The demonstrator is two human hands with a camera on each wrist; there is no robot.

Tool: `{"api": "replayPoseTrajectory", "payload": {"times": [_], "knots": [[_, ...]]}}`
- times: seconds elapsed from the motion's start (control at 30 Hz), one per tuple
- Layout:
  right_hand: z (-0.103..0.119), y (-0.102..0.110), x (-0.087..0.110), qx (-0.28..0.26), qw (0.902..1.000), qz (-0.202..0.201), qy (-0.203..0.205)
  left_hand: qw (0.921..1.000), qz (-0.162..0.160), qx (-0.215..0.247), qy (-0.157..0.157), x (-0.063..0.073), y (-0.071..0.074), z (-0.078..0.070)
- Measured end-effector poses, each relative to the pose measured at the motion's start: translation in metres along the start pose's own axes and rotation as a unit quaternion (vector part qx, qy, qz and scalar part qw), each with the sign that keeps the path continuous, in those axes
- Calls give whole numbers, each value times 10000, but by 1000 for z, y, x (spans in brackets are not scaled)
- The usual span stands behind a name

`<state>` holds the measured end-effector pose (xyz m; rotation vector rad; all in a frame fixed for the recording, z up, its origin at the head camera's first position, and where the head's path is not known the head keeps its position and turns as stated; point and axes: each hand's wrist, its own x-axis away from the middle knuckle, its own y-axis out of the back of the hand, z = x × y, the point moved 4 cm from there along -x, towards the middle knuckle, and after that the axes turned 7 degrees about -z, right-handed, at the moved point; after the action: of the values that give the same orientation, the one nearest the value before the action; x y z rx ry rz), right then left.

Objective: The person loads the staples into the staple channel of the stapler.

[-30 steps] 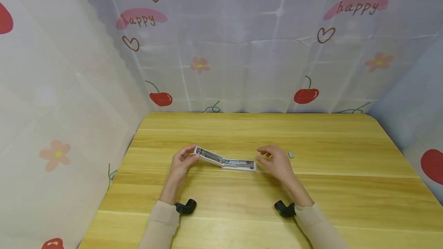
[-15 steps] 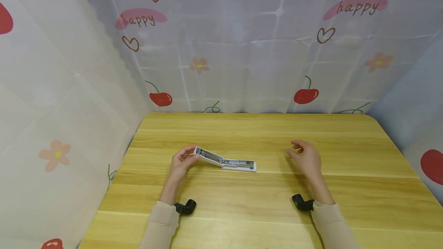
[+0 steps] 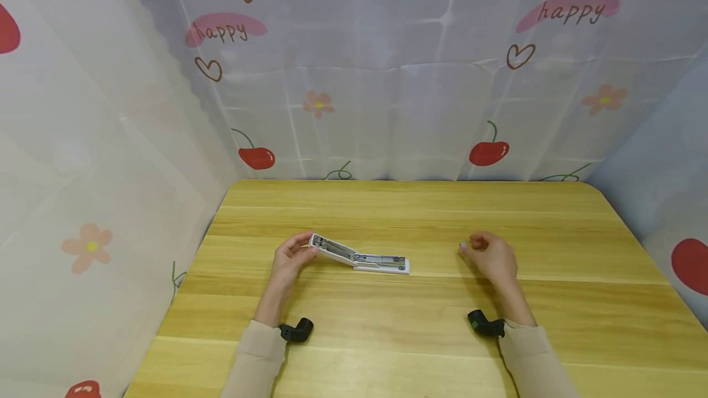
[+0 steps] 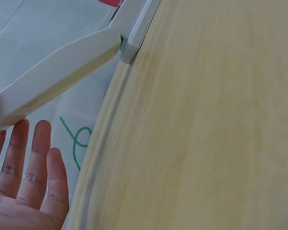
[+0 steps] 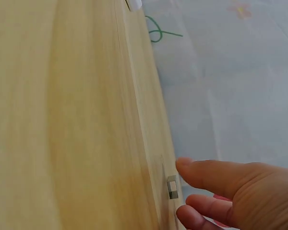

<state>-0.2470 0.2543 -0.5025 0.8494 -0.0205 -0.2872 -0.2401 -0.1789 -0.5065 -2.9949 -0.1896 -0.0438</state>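
Note:
A white stapler (image 3: 381,267) lies opened wide in the head view, with its metal inner parts exposed. My left hand (image 3: 289,258) grips the end of its raised half between thumb and fingers. Seen from the left wrist, the stapler's raised half (image 4: 57,72) slants up from the hinge, and the other fingers (image 4: 33,177) spread below it. Further right, my right hand (image 3: 493,258) is at a short grey strip of staples (image 3: 463,245). The right wrist view shows the staple strip (image 5: 172,187) at the table surface, between the parted thumb and fingers (image 5: 204,205).
The wooden table (image 3: 365,336) has its far edge against a printed curtain (image 3: 387,115) with cherries and hearts. Another curtain panel (image 3: 99,158) stands along the left side. Black wrist cameras (image 3: 297,330) sit at both cuffs.
My right hand has moved right, away from the stapler's end, and come down at the staple strip with thumb and fingers on either side. My left hand still holds the stapler in place.

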Motion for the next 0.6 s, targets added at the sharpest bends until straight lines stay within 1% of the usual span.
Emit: {"api": "replayPoseTrajectory", "payload": {"times": [0.1,0.2,0.6], "knots": [[-2,-3,0,19,9999,100,-108,10000,2,22,-7,0,0,0],[-3,-5,1,43,9999,100,-134,10000,16,14,-6,-1,0,0],[-5,-8,1,113,9998,-98,141,10000,35,16,20,-1,0,1]]}}
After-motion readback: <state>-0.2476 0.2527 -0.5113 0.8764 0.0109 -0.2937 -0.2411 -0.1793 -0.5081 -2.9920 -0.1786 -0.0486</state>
